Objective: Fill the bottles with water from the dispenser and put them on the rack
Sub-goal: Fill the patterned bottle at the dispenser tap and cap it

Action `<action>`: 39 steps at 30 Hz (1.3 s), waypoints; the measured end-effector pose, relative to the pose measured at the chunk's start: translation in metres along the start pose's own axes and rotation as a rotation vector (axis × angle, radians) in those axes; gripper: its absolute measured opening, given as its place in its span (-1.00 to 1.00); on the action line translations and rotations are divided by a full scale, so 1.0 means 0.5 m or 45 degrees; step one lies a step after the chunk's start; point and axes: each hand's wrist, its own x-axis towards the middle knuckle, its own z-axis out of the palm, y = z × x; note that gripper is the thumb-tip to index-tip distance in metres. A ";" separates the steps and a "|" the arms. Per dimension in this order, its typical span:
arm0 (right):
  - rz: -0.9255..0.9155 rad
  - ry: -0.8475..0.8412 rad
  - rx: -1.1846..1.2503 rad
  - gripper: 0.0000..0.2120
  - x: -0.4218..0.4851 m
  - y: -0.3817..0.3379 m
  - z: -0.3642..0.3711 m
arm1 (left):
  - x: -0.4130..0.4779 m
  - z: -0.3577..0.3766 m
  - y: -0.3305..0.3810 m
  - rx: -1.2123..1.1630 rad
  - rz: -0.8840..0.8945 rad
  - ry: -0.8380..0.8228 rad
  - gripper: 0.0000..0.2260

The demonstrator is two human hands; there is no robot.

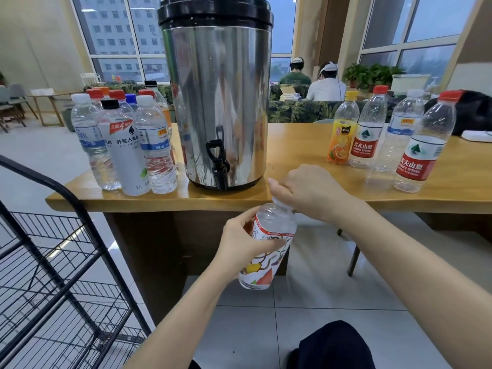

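Observation:
My left hand grips a clear bottle with a white, colourfully printed label around its middle, held below the table edge. My right hand is curled over the bottle's top, covering the cap. The steel dispenser with a black lid stands on the wooden table; its black tap hangs just above and left of the bottle. A black wire rack stands at the lower left.
Several capped bottles cluster left of the dispenser. Right of it stand an orange juice bottle and several clear bottles. Two seated people are behind the table. My dark-clad knee shows at the bottom.

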 end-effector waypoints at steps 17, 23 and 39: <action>-0.302 -0.435 0.832 -0.61 0.020 0.017 -0.049 | -0.003 -0.080 -0.016 -0.110 -0.152 -0.283 -0.59; -0.328 -0.477 0.835 -0.67 0.035 0.025 -0.043 | -0.003 -0.084 -0.021 -0.088 -0.148 -0.283 -0.59; 0.411 0.013 -0.233 -0.44 0.016 -0.011 0.015 | 0.030 -0.002 -0.001 0.432 0.295 0.238 -0.44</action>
